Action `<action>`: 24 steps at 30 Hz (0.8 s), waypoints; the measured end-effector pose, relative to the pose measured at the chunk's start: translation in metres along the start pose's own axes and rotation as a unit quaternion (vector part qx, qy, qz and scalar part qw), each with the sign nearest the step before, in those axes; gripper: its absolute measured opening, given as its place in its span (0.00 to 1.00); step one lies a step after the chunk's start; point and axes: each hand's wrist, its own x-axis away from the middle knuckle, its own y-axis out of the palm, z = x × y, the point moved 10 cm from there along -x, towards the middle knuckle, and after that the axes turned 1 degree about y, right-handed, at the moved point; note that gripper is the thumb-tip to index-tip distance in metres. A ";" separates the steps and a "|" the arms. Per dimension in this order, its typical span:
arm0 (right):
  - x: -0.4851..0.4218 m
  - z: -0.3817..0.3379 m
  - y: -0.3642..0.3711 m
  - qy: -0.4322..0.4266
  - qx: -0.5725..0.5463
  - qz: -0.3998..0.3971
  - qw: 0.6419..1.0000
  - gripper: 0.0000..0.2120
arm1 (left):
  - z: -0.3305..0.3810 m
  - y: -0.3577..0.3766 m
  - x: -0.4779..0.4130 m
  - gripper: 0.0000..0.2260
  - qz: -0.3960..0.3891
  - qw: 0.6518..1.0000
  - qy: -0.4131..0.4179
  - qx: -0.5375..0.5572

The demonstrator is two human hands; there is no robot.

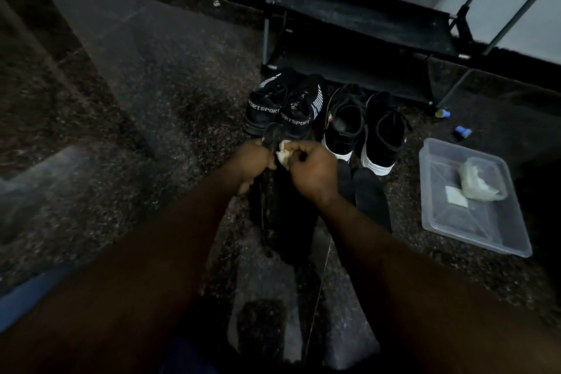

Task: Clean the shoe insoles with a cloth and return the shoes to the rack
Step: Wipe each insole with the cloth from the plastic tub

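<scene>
My left hand (pixel 250 162) grips a dark insole (pixel 272 135) whose tip sticks up above my fingers. My right hand (pixel 311 168) pinches a small pale cloth (pixel 283 154) against that insole. Right behind my hands stand two black shoes printed SPORT (pixel 283 103). To their right are two black shoes with white soles (pixel 362 127). Two more dark insoles (pixel 368 194) lie on the floor under my right wrist. The black shoe rack (pixel 358 18) stands at the back with bare shelves.
A clear plastic tray (pixel 473 228) with a pale cloth and a small white square lies on the floor at the right. Two small blue objects (pixel 463 131) lie near the rack's right leg. The floor is dark speckled stone; a wall runs behind the rack.
</scene>
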 end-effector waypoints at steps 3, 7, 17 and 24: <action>-0.001 -0.027 -0.015 -0.021 -0.005 0.044 0.999 0.13 | 0.020 0.013 0.022 0.13 -0.025 0.994 0.017 0.104; 0.005 -0.054 -0.033 -0.055 -0.015 0.059 0.997 0.11 | 0.043 0.020 0.046 0.16 -0.059 0.981 0.008 0.184; 0.004 -0.033 -0.061 -0.051 0.024 0.046 0.997 0.06 | 0.053 0.062 0.033 0.34 -0.159 0.905 -0.001 0.395; -0.001 0.002 -0.081 -0.043 -0.003 0.108 0.993 0.06 | 0.022 0.112 0.021 0.34 -0.196 0.899 -0.051 0.389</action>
